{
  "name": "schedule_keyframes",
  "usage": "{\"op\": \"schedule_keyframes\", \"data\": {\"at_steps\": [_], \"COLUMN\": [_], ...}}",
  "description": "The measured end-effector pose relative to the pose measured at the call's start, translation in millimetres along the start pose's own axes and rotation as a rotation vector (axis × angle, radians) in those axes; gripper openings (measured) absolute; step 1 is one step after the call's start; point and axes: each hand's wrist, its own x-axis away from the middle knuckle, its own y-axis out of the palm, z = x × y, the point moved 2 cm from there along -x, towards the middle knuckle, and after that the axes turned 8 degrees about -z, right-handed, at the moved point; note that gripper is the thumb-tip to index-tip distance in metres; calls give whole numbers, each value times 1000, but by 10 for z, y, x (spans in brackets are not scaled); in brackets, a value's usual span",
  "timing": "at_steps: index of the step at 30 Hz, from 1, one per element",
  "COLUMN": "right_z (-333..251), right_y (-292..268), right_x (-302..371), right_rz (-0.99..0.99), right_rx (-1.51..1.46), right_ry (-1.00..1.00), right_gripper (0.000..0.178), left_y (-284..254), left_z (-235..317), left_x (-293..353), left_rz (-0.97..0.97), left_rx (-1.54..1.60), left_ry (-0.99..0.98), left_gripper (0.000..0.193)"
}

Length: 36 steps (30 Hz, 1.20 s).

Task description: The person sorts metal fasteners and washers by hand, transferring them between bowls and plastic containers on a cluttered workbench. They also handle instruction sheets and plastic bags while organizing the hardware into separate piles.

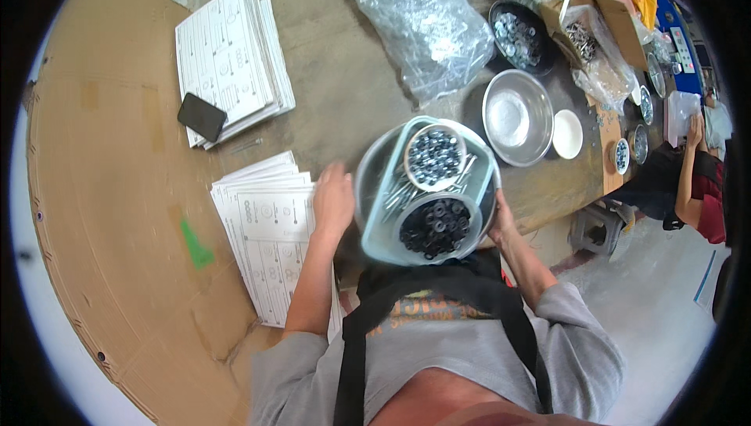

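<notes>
Holding round basin [372,172] at bench's [336,66] near edge. Teal tray [379,234] on or in it already carries nuts [434,156], bolts [399,195], black washers [435,228]; filling looks well along, remainder unclear. Right hand [503,221] grasping basin's right side, elbow bent. Left hand [334,197] beside papers [266,215], fingers blurred, grip can't tell.

Bright, even light, source out of frame. Glare on plastic bag [426,31] toward 12 o'clock, steel bowl [510,119] at 2. Black rings [436,228] near 4 dark, low detail. Fisheye bends cardboard [117,191] at 9; corners black; 3 o'clock rim soft.
</notes>
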Motion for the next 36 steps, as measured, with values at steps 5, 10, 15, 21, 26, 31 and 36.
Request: {"op": "schedule_keyframes", "data": {"at_steps": [5, 10, 15, 21, 26, 31, 36], "right_z": [101, 63, -178, -435, -1334, -2428, -2872], "right_y": [539, 1079, 1750, 1105, -1106, -2068, -2189], "right_x": [-335, -648, -1109, -1018, -334, -565, -691], "right_rz": [-11, -96, -206, -449, -122, 173, 419], "right_rx": [-41, -75, 24, 310, 337, 256, 480], "right_ry": [-35, 42, 76, 46, 306, -166, -508], "right_gripper": [60, 55, 40, 44, 56, 56, 35], "left_y": [-208, -589, -352, 895, 2115, 2713, 2836], "left_z": [-226, 158, 1179, 1915, 2020, 2265, 2434], "left_x": [-309, -274, -291, -648, -911, -917, -697], "left_rz": [45, 440, 436, 15, -447, -447, -104], "left_rx": [-19, 85, 286, 415, 673, 1045, 1085], "left_ry": [-193, -73, 280, 298, -221, -438, -608], "left_gripper": [44, 42, 40, 44, 72, 47, 32]}}
